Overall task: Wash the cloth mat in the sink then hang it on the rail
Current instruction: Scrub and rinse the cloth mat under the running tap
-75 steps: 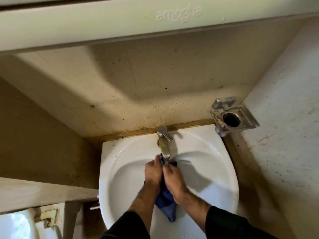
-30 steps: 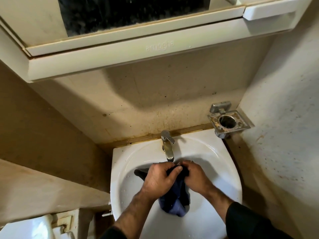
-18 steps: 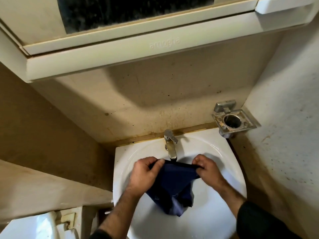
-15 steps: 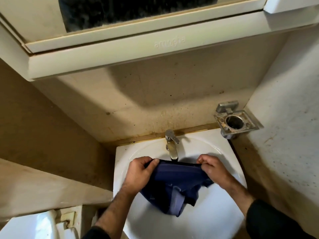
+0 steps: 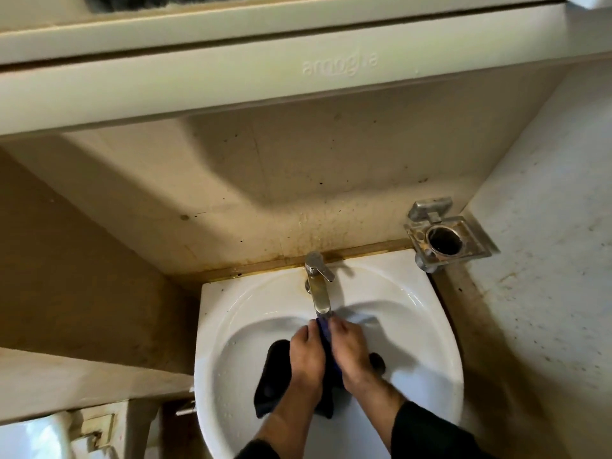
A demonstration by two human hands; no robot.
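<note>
The dark blue cloth mat (image 5: 271, 376) is bunched in the white sink (image 5: 231, 313), directly under the spout of the metal tap (image 5: 319, 293). My left hand (image 5: 306, 352) and my right hand (image 5: 349, 349) are pressed close together with a fold of the cloth gripped between them. Loose ends of the cloth hang out to the left and right below my hands. Whether water runs from the tap I cannot tell. No rail shows in the head view.
A metal holder (image 5: 445, 238) with a round hole is fixed to the wall at the sink's back right corner. A cabinet shelf (image 5: 265, 74) overhangs above. A beige ledge (image 5: 66, 376) juts out at the left, and a white fixture (image 5: 29, 438) sits at the lower left.
Half a second ago my hands held the cloth stretched wide apart. They have come together under the tap, bunching the cloth between them. The camera has tilted downward.
</note>
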